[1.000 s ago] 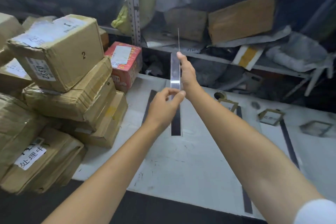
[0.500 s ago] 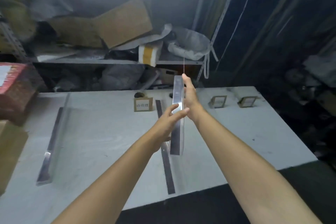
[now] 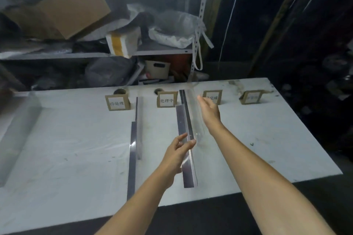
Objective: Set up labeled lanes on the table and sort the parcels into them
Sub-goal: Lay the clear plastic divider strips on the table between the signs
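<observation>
A clear acrylic divider (image 3: pixel 182 120) is held on edge over the dark tape line (image 3: pixel 183 95) between the 处理中 label card (image 3: pixel 167 99) and the next card (image 3: pixel 217 94), aligned, I judge, to wall off a lane like the standing divider (image 3: pixel 137 129) further left; whether it touches the desk (image 3: pixel 76 139) I cannot tell. The left hand (image 3: pixel 178 153) pinches its near half; the right hand (image 3: pixel 210 112) steadies the far half, fingers (image 3: pixel 201 99) straight and pressed together.

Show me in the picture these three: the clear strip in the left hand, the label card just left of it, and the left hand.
clear strip (image 3: pixel 188 173), head view, on its near end.
label card (image 3: pixel 167 99), head view, on its white paper face.
left hand (image 3: pixel 178 151), head view, on its back.
</observation>
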